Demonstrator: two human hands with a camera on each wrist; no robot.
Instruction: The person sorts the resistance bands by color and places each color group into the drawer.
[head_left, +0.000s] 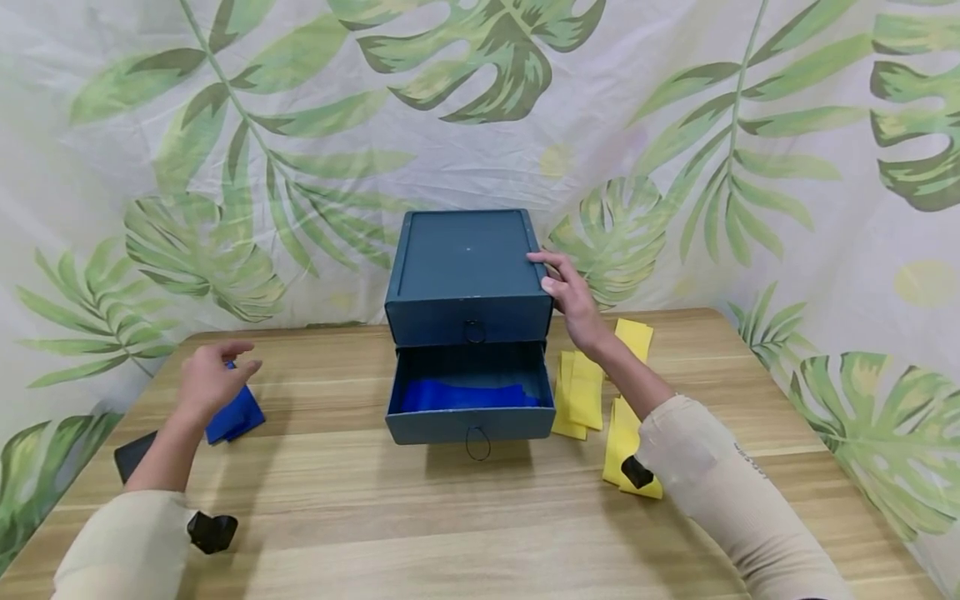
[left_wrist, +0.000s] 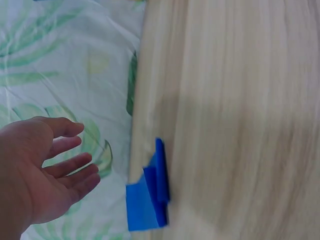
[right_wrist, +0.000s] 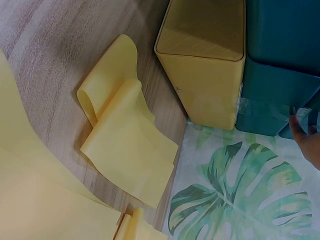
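Note:
A dark teal two-drawer box (head_left: 468, 250) stands at the back middle of the table. Its lower drawer (head_left: 471, 427) is pulled out, and a flat blue band (head_left: 468, 397) lies inside. My right hand (head_left: 573, 304) rests on the box's right top edge with fingers extended; the right wrist view shows its fingertips (right_wrist: 295, 122) against the teal side. At the left, my left hand (head_left: 213, 379) hovers by a folded blue band (head_left: 238, 415) with loose fingers. In the left wrist view that hand (left_wrist: 50, 170) holds nothing, apart from the blue band (left_wrist: 147, 200).
Several folded yellow bands (head_left: 585, 392) lie right of the box, partly behind my right forearm. A black object (head_left: 133, 457) sits under my left forearm. The right wrist view shows a yellow drawer casing (right_wrist: 207, 90) beside the teal parts. A leaf-print cloth (head_left: 322, 150) hangs behind the table.

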